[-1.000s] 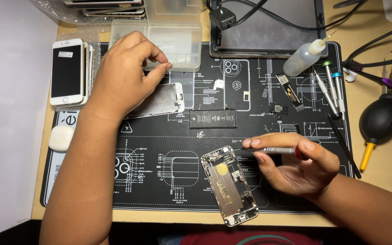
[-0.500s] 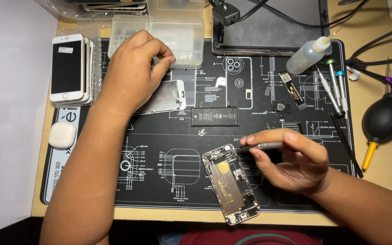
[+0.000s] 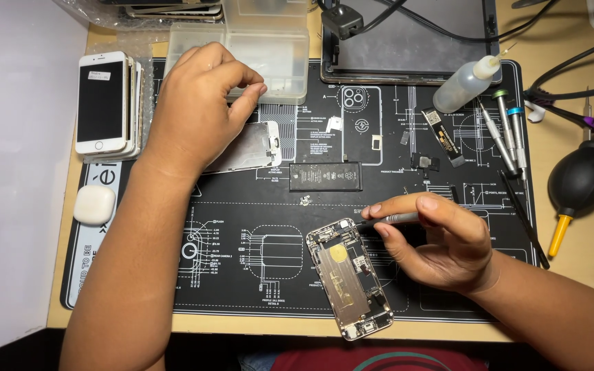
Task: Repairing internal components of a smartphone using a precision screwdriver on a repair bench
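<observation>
On black mat [image 3: 242,288]: my right hand [image 3: 441,244] gripping screwdriver [image 3: 390,220], tip at opened phone [image 3: 348,278] top edge; left hand [image 3: 197,113] pinching at clear tray [image 3: 269,58], far up-left.

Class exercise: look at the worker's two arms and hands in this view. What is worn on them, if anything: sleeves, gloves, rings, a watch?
Nothing is worn. The left hand and right hand are bare: no gloves, and no rings show on the visible fingers. Both forearms are uncovered right down to the bottom edge of the picture, with no sleeves, watch or wristband in sight. The fingernails are short and plain.
</observation>
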